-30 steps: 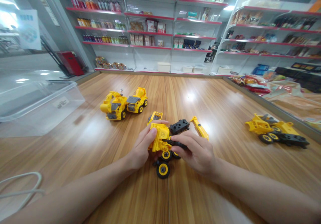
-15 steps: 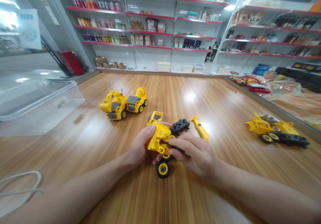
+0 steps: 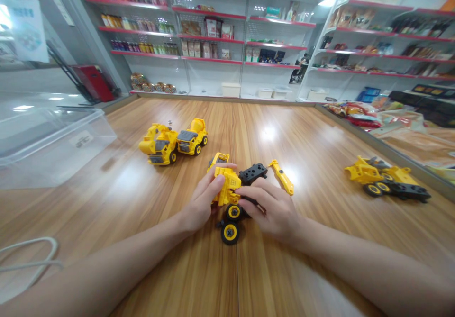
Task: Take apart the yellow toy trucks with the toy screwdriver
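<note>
My left hand (image 3: 204, 198) is closed around a yellow toy truck body part (image 3: 227, 184), thumb on its upper face. My right hand (image 3: 273, 212) pinches a thin black piece against the part's right side; the fingers hide most of it. Just below, two black wheels with yellow hubs are close together, the nearer wheel (image 3: 230, 232) lying on the table. Behind my hands are a yellow cab frame (image 3: 221, 158) and a black chassis plate with holes (image 3: 253, 173). A yellow boom arm (image 3: 281, 177) lies to their right.
A toy excavator (image 3: 159, 146) and a toy mixer truck (image 3: 193, 137) stand at the back left of the wooden table. Partly assembled toy parts (image 3: 387, 179) lie far right. A clear plastic bin (image 3: 53, 141) and a white cable (image 3: 53, 250) are on the left.
The yellow part has tipped and moved slightly down toward the wheels. My right fingers have closed in nearer to it, and the thin black piece shows less. The view has shifted a little.
</note>
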Demonstrator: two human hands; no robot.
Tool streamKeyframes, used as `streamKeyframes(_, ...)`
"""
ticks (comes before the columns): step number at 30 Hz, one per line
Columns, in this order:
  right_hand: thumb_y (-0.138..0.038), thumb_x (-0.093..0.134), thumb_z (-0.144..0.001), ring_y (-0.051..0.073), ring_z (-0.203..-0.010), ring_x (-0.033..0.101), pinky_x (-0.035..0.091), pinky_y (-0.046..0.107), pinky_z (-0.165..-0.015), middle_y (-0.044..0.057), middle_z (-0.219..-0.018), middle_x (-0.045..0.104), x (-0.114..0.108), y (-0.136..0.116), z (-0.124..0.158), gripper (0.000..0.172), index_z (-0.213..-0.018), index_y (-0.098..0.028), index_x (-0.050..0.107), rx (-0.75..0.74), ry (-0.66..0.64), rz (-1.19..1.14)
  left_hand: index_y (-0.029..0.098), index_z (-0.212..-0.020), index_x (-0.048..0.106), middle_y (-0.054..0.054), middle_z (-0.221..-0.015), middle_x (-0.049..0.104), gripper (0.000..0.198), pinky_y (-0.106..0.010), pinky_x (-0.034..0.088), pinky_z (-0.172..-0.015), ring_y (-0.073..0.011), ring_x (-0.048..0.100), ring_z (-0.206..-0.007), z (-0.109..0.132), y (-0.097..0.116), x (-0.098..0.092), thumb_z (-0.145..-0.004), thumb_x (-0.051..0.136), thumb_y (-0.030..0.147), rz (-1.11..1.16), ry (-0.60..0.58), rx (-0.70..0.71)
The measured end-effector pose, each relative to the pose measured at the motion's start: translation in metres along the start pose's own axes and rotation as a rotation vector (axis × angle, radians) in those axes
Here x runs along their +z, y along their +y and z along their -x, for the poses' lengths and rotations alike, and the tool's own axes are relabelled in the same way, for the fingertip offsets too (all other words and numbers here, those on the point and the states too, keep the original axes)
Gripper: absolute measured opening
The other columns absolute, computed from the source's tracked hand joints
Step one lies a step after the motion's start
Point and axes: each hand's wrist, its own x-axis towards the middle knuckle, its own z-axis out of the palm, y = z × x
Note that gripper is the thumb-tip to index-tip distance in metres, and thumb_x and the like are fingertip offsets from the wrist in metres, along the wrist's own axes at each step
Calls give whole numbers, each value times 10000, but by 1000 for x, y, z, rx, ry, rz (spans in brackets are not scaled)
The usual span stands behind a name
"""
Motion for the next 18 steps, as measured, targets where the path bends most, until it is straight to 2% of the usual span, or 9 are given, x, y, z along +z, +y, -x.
streamKeyframes(3,-243,524,-949,162,-811,647,546,280,-721,70,-980,660,2,0,0,258,-1199,-179,512,167,-5,-10,238,-1298,519,-24,-875,551,418,-181,369,-439,-86,470,-571,2,0,0,-942,492,454,1,11,17)
streamKeyframes(6,-249,506,-954,184,-877,659,547,304,-764,83,-1032,668,2,0,0,232,-1176,-182,503,234,-9,-5,283,-1367,439,-24,-889,557,474,-192,380,-407,-98,494,-547,3,0,1,-929,516,448,8,-8,-9)
streamKeyframes(8,-247,522,-941,189,-861,659,546,305,-739,81,-1014,670,2,1,1,223,-1156,-191,503,222,13,-15,286,-1374,423,-20,-865,560,485,-194,379,-386,-98,498,-517,3,3,2,-928,519,451,-8,-19,-18)
streamKeyframes(12,-209,546,-917,178,-795,659,542,284,-680,73,-980,669,2,2,1,249,-1158,-197,487,187,42,-31,241,-1288,486,-1,-765,545,422,-174,367,-383,-85,490,-491,2,8,6,-920,540,440,-36,-39,15)
streamKeyframes(18,-113,520,-892,178,-890,655,549,290,-761,66,-1028,651,1,3,1,337,-1210,-210,462,66,35,-34,210,-1251,506,3,-707,520,431,-162,322,-326,-88,474,-442,1,5,4,-931,477,498,-32,-76,-60)
